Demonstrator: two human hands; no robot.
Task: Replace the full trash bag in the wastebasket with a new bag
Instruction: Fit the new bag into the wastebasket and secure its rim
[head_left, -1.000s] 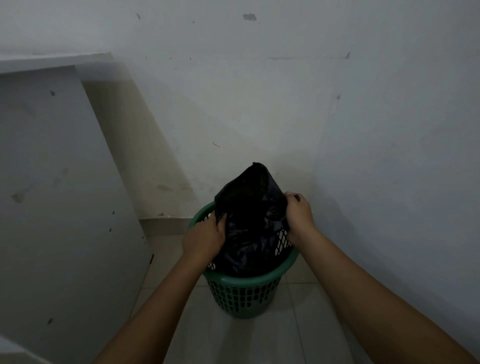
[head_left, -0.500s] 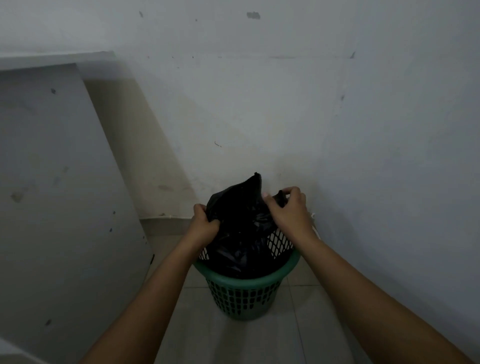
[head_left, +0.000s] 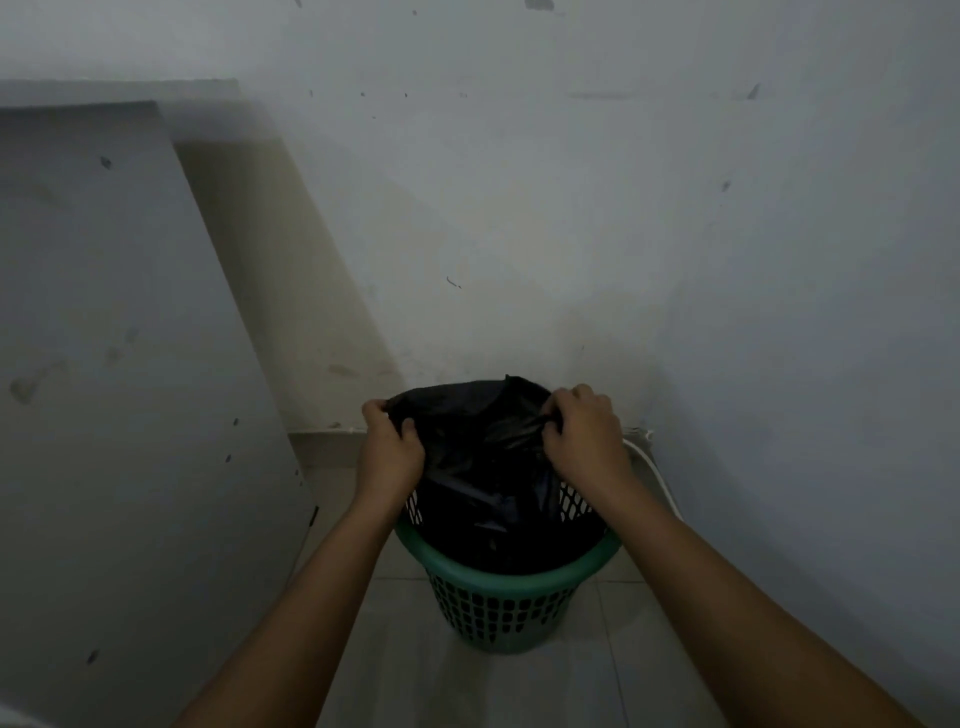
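in dim light, our left hand (head_left: 390, 453) and right hand (head_left: 584, 436) each grip the black trash bag (head_left: 483, 467) bunched in the green wastebasket (head_left: 498, 597), its contents hidden.

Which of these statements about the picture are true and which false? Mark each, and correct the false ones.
1. Both hands grip the black bag. True: the left hand and right hand each hold its top edge.
2. The basket is red. False: it is green.
3. The bag lies on the floor beside the basket. False: it sits in the basket.
4. The basket stands near a wall corner. True.
5. The basket has solid sides. False: they are perforated.
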